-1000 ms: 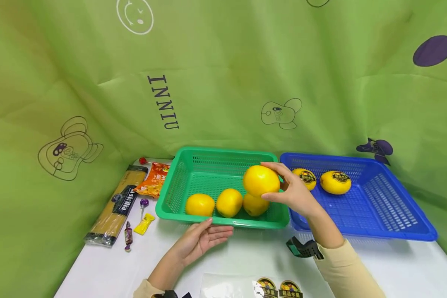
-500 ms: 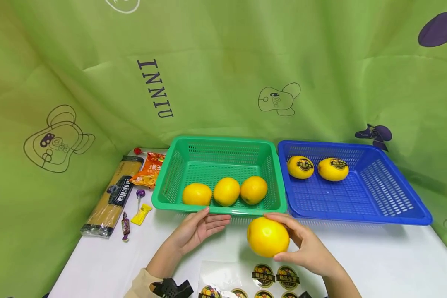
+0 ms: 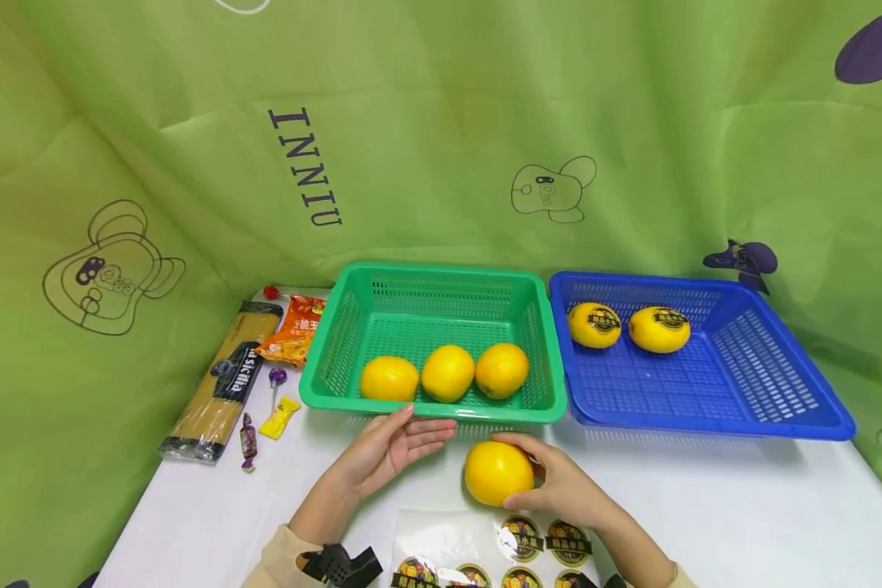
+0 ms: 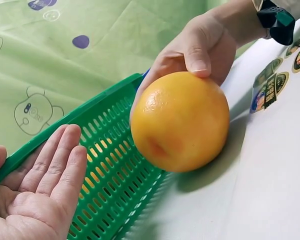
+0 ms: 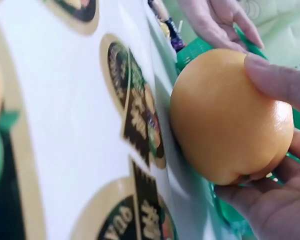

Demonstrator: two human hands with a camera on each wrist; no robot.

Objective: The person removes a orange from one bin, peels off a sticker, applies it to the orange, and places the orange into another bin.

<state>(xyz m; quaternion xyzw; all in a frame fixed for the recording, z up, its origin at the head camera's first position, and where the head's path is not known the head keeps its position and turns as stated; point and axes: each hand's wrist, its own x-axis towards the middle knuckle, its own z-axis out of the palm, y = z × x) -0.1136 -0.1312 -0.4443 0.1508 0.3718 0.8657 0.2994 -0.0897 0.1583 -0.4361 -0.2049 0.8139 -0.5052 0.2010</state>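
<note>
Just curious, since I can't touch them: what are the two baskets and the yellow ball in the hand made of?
The green basket and blue basket look like glossy moulded plastic, with slotted walls. The yellow ball in the right hand is probably real citrus fruit: its shiny skin looks finely dimpled in the wrist views.

The backdrop cloth (image 3: 441,122) is leaf green, printed with thin outline cartoon figures, a dark purple oval and dark letters reading INNIU. The table (image 3: 742,506) is white. One basket (image 3: 434,282) is bright green, the other basket (image 3: 706,425) deep blue (both slotted plastic). The fruit (image 3: 498,472) in the right hand (image 3: 566,490) is plain yellow-orange; two fruits (image 3: 594,324) in the blue one carry black-and-gold round labels. The sticker sheet (image 3: 536,543) shows black, gold and green rounds. The pasta pack (image 3: 224,382) is straw yellow with a black band; the snack bag (image 3: 297,328) is orange.
</note>
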